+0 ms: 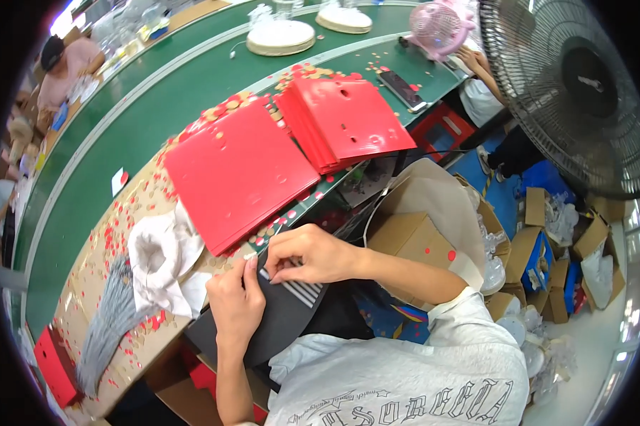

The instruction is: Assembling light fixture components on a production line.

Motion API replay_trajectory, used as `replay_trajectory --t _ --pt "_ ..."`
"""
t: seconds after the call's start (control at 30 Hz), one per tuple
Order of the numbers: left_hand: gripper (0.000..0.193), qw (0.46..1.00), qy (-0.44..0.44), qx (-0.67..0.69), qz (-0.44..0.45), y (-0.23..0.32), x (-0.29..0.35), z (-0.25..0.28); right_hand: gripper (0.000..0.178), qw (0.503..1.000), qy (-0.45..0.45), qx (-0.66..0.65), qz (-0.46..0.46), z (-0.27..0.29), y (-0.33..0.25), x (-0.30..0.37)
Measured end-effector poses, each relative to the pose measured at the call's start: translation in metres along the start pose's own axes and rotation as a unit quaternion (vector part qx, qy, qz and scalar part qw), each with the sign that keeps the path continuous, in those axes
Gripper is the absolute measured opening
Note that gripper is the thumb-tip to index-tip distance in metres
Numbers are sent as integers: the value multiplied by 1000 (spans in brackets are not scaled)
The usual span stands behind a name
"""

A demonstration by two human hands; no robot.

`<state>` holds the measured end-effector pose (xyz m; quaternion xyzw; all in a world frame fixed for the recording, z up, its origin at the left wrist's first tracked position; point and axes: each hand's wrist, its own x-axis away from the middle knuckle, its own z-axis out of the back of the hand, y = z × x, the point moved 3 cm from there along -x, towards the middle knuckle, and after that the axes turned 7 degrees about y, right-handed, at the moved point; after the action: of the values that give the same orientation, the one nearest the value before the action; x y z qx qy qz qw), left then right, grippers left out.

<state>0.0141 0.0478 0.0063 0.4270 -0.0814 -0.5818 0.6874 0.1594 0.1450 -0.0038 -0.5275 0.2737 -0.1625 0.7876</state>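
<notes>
A black sheet [277,330] lies tilted on my lap, against the table edge, with several pale grey strips [303,292] side by side on it. Over its upper part my right hand [311,254] is closed, fingertips pinched down at the end of the strips. What it pinches is too small to tell. My left hand [236,302] is closed at the sheet's left side, thumb raised against the curled fingers, a tiny whitish bit at the tips. Just beyond both hands is a large stack of red sheets [242,174], with a second red stack [352,121], pierced with holes, to its right.
Left on the table lie a white cloth [153,266] and a bundle of grey strands [107,330]. Red and brown discs [228,106] are scattered around. A phone [403,90], pink fan [436,32] and large black fan [583,85] stand rightward. Cardboard boxes [405,238] crowd my right.
</notes>
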Motion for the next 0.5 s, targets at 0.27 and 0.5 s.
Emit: replay_trajectory --t 0.27,0.5 --pt "22 999 22 24 14 -9 -1 4 16 989 56 114 73 -3 -12 1" --pt "15 995 62 -73 -16 -19 -5 10 8 997 52 46 21 19 -11 -72"
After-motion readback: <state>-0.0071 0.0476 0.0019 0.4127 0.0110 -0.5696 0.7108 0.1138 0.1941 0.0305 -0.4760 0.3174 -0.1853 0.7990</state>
